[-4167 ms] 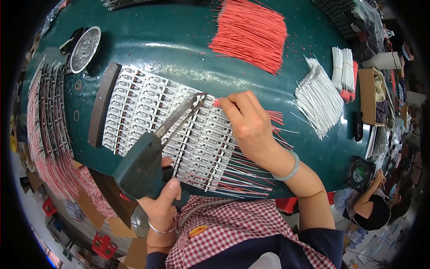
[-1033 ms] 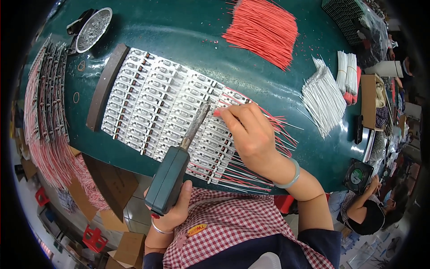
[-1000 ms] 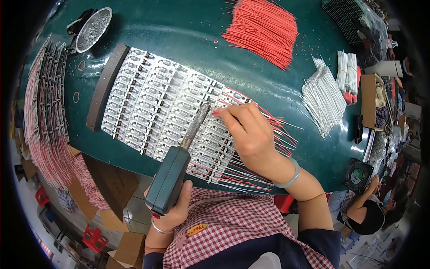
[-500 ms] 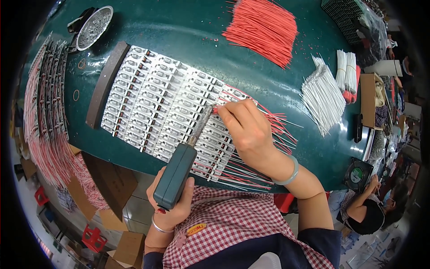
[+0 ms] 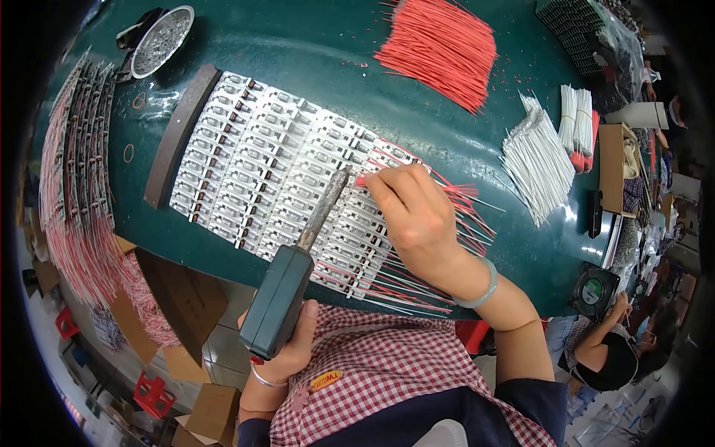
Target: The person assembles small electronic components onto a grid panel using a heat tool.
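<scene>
Hanging beyond the table edge [image 5: 179,244], left hand [image 5: 293,352] clasps soldering gun [image 5: 278,301]; right [image 5: 415,211] pinches wires [image 5: 361,181].

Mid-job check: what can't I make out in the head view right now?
Head view, left hand: its grip is mostly hidden behind the soldering iron.
Head view, red wires in the right hand: how many is hidden by that hand.
Head view, iron's tip: too small to tell whether it touches the white panel.
Head view, red wire pile: far edge cut off by the frame's top.
</scene>
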Tool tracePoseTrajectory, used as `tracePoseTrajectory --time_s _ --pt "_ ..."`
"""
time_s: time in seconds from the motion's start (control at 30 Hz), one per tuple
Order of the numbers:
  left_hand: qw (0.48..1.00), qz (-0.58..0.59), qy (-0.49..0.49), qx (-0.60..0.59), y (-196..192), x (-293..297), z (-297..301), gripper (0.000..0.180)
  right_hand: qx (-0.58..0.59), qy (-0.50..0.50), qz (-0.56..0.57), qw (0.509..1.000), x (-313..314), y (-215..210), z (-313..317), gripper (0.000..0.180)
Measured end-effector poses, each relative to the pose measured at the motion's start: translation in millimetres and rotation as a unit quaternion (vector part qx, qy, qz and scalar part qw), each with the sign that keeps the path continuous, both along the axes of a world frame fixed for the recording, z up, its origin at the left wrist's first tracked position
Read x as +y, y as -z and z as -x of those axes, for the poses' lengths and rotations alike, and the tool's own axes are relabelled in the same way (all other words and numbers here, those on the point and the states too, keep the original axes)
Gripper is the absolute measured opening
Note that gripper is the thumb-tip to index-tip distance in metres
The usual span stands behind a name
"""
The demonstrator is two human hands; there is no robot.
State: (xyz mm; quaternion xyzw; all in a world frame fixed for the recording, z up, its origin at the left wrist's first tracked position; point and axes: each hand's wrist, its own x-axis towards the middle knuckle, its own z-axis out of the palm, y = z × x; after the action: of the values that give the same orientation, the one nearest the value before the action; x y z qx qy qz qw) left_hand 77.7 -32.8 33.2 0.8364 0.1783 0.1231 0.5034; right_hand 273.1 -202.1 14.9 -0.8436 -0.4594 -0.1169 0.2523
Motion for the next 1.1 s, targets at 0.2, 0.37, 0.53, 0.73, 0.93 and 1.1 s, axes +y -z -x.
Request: tracePoseTrajectory --time_s 0.2,0.37,0.53,0.73,0.93,1.1 --pt "1.000 0.029 -0.002 0.000 6 0 5 0.020 0.007 -0.004 -0.027 1.000 0 -1 10 0.035" --pt "0.999 0.045 0.006 0.001 7 0 3 0.022 0.006 -0.001 -0.008 1.000 1 1 11 0.034" --pt "0.999 0.042 0.018 -0.005 11 0 7 0.023 -0.002 0.006 0.006 1.000 2 -2 12 0.034" --pt "0.999 0.035 0.013 0.036 10 -1 12 0.025 0.004 0.003 0.017 1.000 3 -1 13 0.035" --pt "0.998 0.055 0.001 0.033 7 1 9 0.024 0.009 0.020 0.011 1.000 5 -3 15 0.035" --pt "0.999 0.047 -0.012 0.005 2 -1 13 0.025 -0.006 0.008 0.028 1.000 3 -2 13 0.035"
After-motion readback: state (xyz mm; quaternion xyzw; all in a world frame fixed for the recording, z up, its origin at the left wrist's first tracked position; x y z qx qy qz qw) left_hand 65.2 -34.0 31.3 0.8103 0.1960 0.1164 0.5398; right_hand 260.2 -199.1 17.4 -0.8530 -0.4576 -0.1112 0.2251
